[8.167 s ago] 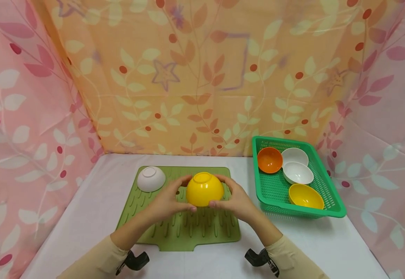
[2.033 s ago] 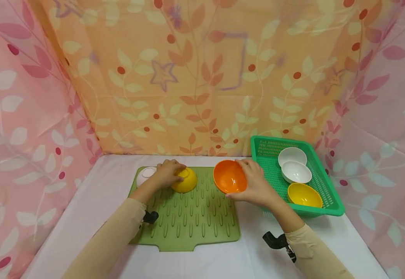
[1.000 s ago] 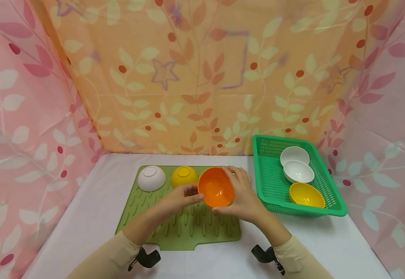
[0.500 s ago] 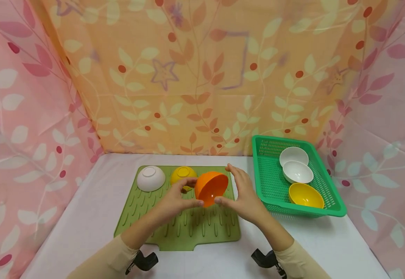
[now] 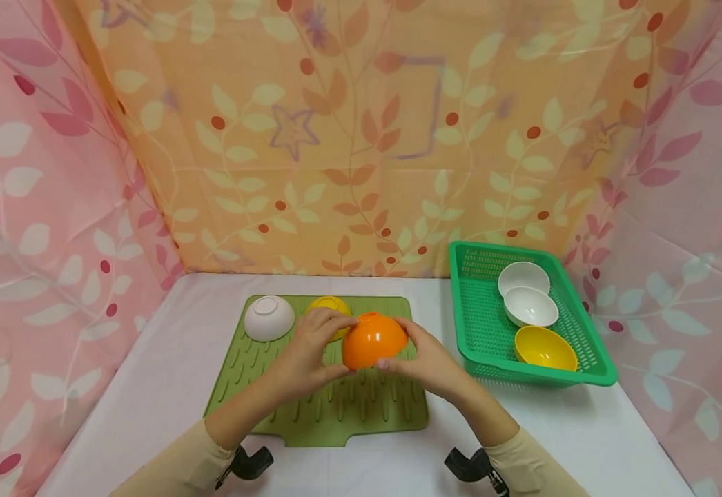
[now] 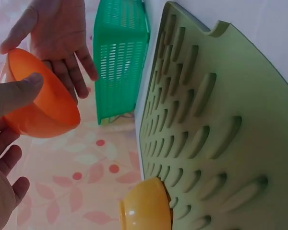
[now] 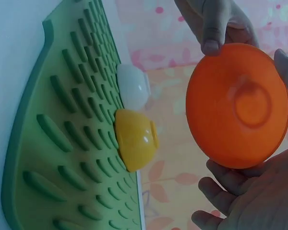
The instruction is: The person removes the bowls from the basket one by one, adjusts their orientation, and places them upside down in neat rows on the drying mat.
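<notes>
An orange bowl (image 5: pixel 373 340) is held upside down just above the green ridged mat (image 5: pixel 336 414), gripped from both sides. My left hand (image 5: pixel 309 348) holds its left side with thumb and fingers. My right hand (image 5: pixel 424 353) cups its right side. In the left wrist view my thumb presses the orange bowl (image 6: pixel 41 103). The right wrist view looks into the orange bowl (image 7: pixel 237 105) from below. A yellow bowl (image 5: pixel 330 305) and a white bowl (image 5: pixel 269 318) stand upside down at the mat's far edge, the yellow one partly hidden by my left hand.
A green basket (image 5: pixel 482 338) on the right of the white table (image 5: pixel 150 386) holds two white bowls (image 5: pixel 527 298) and one yellow bowl (image 5: pixel 544 348), all upright. Patterned curtains close in the back and both sides.
My right hand carried the orange bowl from the basket over the mat and my left hand joined it. Over the last second the bowl turned from mouth-up to upside down.
</notes>
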The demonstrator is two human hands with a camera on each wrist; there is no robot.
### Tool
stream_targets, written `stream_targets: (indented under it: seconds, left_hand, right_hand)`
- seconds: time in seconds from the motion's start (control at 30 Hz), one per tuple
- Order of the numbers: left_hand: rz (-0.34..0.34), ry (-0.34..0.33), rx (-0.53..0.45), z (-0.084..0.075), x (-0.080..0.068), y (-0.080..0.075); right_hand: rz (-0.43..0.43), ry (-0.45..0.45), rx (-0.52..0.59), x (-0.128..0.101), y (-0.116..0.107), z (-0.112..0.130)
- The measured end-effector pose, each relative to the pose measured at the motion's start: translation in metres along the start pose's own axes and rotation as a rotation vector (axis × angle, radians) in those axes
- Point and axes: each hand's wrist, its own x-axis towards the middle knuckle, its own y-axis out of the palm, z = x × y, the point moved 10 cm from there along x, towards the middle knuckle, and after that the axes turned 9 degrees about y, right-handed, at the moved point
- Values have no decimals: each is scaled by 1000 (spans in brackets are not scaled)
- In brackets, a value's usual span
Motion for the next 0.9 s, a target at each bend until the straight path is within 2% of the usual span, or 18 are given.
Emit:
stream_targets:
  seconds: [0.1,0.17,0.23,0.33,0.4,0.5,0.6,0.73,0.8,0.9]
  left_hand:
    - [0,25,25,-3,0,-1]
    - [4,12,18,-3,0,0]
    - [21,-49,-31,2,-1,2]
    - [62,-196,-193,13,-6,10]
    - [87,-298,-306,19,-11,15]
    - [114,-379,-402,23,-15,21]
    - [120,-389,-430,24,-13,22]
    - [112,-351,-425,27,-5,20]
    - [116,-333,-397,30,1,18]
    - [122,-304,-340,37,12,16]
  right_hand:
    - [6,-7,48,0,1,-2]
    - [-9,-14,77,-2,0,-3]
    - [-31,-38,112,-3,-3,-4]
    - [-54,-107,158,-7,-7,-2]
    - [-45,-162,197,-9,-7,1]
    - [-5,-221,248,-12,-4,3]
    - [6,-245,243,-13,-3,4]
    - [-65,-241,97,-8,-9,3]
    - [-104,-222,21,-3,-13,2]
    - [-133,-180,-14,7,-19,-2]
